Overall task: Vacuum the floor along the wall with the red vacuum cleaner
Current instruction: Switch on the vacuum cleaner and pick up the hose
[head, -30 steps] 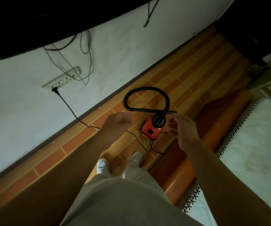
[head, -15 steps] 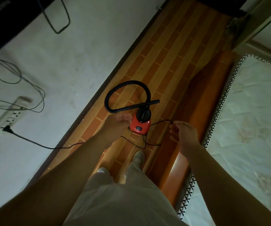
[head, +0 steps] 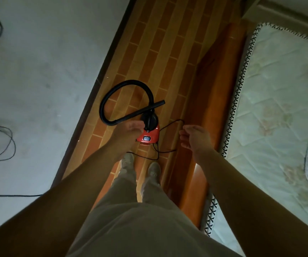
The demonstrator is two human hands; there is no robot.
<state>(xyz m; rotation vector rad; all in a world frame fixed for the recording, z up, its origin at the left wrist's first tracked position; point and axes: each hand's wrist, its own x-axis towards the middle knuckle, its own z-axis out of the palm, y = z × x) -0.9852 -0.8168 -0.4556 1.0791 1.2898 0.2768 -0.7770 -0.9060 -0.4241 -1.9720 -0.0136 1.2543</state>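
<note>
A small red vacuum cleaner (head: 149, 137) stands on the brick-patterned floor (head: 160, 52) just ahead of my feet. Its black hose (head: 112, 93) loops toward the wall and ends in a straight black nozzle (head: 149, 108) lying across the top of the body. My left hand (head: 129, 131) hovers over the left side of the vacuum, fingers loosely bent, holding nothing. My right hand (head: 195, 138) hangs to the right of it, above the wooden bed frame, fingers loosely curled and empty. A thin black power cord (head: 169, 124) curls on the floor between the vacuum and my right hand.
A white wall (head: 56, 62) with a dark skirting board (head: 101, 75) runs along the left. A wooden bed frame (head: 214, 89) and quilted mattress (head: 279, 89) close off the right. The floor strip between them is narrow. Cables (head: 6, 145) hang on the wall at left.
The view has swung right and forward along the floor strip; the wall socket has left the frame. Both hands stay raised over the vacuum, holding nothing.
</note>
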